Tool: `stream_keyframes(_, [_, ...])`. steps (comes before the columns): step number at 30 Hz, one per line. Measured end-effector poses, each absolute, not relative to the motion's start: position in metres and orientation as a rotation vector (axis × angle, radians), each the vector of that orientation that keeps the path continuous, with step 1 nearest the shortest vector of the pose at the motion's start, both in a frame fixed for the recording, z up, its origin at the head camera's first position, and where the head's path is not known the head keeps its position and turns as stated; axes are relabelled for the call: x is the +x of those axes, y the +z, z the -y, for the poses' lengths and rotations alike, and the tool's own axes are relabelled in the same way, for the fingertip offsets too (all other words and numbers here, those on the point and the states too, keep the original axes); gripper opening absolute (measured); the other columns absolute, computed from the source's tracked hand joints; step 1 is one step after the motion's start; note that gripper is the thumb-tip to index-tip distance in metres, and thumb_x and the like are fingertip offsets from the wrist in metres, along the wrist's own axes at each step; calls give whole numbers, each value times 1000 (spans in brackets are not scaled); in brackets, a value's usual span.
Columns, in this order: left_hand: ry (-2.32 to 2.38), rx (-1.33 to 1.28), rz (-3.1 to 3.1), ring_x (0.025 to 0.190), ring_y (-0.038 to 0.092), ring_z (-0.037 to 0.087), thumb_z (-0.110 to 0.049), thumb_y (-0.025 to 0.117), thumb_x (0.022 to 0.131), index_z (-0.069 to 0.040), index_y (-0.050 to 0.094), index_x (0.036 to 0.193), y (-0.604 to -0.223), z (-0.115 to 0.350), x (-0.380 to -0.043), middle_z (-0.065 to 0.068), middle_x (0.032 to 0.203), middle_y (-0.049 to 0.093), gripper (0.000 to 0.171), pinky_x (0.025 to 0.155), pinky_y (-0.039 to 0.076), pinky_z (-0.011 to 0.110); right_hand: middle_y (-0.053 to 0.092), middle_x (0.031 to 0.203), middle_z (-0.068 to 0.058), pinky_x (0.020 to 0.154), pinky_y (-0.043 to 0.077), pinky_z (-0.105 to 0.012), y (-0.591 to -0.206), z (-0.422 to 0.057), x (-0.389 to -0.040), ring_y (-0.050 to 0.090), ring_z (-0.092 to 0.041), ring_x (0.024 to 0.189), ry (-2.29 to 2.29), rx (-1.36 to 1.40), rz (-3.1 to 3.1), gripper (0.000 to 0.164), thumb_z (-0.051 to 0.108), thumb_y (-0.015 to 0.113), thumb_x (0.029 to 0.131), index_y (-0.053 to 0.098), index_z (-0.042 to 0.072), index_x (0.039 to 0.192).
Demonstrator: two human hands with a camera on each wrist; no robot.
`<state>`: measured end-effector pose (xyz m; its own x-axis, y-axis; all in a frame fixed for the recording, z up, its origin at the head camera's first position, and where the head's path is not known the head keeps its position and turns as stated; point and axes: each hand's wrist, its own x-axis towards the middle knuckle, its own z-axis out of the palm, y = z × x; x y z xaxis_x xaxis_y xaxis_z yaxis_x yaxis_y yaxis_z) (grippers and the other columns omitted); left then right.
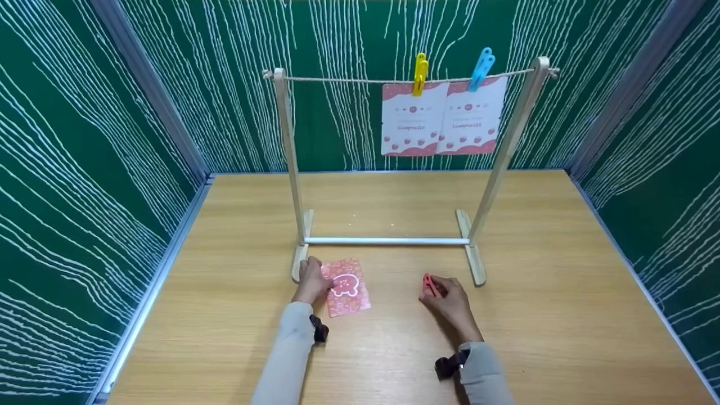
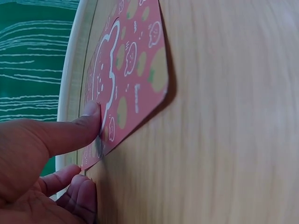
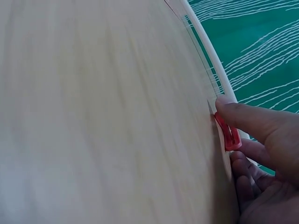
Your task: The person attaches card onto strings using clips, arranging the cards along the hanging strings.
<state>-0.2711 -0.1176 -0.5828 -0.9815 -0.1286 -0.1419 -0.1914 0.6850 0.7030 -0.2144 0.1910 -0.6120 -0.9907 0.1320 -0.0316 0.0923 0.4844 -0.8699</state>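
Observation:
A pink card [image 1: 350, 301] with a white bear outline lies at the table's front middle, by the rack's left foot. My left hand [image 1: 311, 281] pinches its left edge; in the left wrist view the thumb [image 2: 93, 114] presses on the printed face with fingers beneath. To the right, my right hand [image 1: 453, 304] holds a red clothespin [image 1: 430, 285] between thumb and fingers, close over the tabletop. The right wrist view shows the red clothespin [image 3: 229, 133] near the thumb tip.
A wooden rack [image 1: 509, 149] stands behind my hands, a rope [image 1: 337, 80] strung across its top. Two strawberry-printed cards [image 1: 409, 126] hang there from a yellow clothespin [image 1: 420, 74] and a blue clothespin [image 1: 481, 70]. A white bar [image 1: 388, 241] joins the rack's feet. Green walls surround the table [image 1: 225, 236].

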Motion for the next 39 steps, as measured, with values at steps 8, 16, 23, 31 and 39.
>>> stream_keyframes(8, [1200,-246,-2832,102,43,34,-1,81,67,1,47,109,-585,118,-270,18,105,44,54,95,38,44,57,111,-20,91,45,-41,-613,-189,-214,56,-31,100,1475,-160,2719,51,10,76,79,60,-4,125])
stream_keyframes(16, [1228,-222,-2836,104,46,36,0,80,67,0,46,110,-584,117,-270,19,105,51,55,94,39,45,57,110,-20,85,43,-35,-613,-191,-215,55,-30,98,1473,-177,2709,47,10,73,80,62,-3,123])
stream_keyframes(23, [1277,-182,-2851,98,51,34,4,77,66,-1,45,110,-585,118,-270,20,100,56,54,89,43,44,56,107,-18,84,43,-33,-613,-190,-214,55,-28,95,1492,-214,2678,43,13,71,80,64,-4,119])
stream_keyframes(31, [1342,-224,-2772,96,52,29,10,72,71,-1,44,115,-585,117,-267,20,104,54,54,86,47,40,57,104,-16,82,45,-29,-615,-190,-212,56,-25,92,1496,-219,2636,33,10,68,81,68,-3,112])
stream_keyframes(39, [1422,-150,-2770,94,55,30,9,75,70,2,43,116,-587,124,-268,21,103,56,56,86,47,43,58,105,-18,83,47,-30,-609,-191,-213,58,-27,96,1545,-252,2662,32,11,68,85,67,-4,113])
